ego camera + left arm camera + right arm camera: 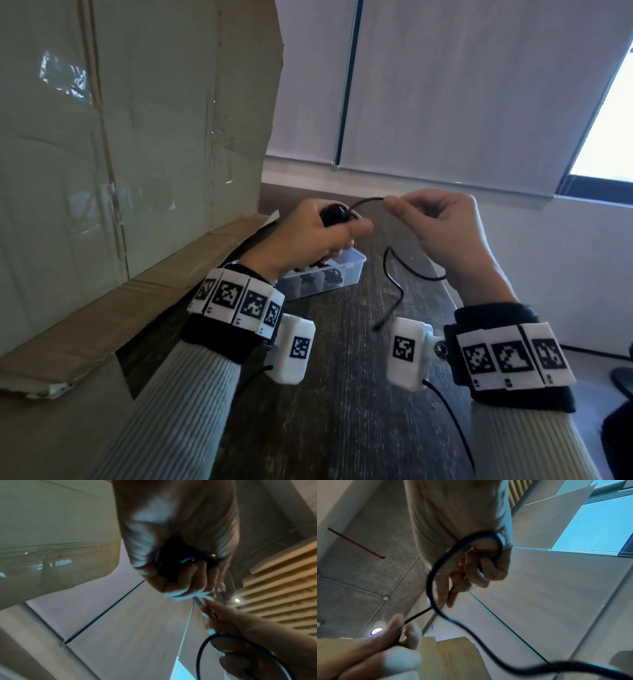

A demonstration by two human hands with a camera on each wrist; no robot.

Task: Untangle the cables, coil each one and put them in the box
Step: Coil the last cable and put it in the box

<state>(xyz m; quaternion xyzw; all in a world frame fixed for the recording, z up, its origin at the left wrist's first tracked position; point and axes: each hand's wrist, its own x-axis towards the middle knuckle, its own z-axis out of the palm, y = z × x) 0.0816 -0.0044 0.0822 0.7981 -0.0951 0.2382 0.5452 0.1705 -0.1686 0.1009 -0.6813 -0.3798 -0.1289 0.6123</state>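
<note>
My left hand (339,231) is raised above the table and grips a small wound coil of black cable (337,214) between thumb and curled fingers. A short arc of that cable runs right to my right hand (399,205), which pinches it between thumb and fingertip. The loose tail (394,274) hangs below the right hand and ends in the air near the wrist. The left wrist view shows the coil (173,563) inside the fist; the right wrist view shows the tail (433,588) looping past the right hand (467,574). A clear plastic box (356,270) sits under the left hand.
The clear box has compartments holding dark coiled cables. A large cardboard box (120,154) with a lowered flap fills the left side. The dark wooden table (342,394) runs toward me between my forearms. A white wall with blinds stands behind.
</note>
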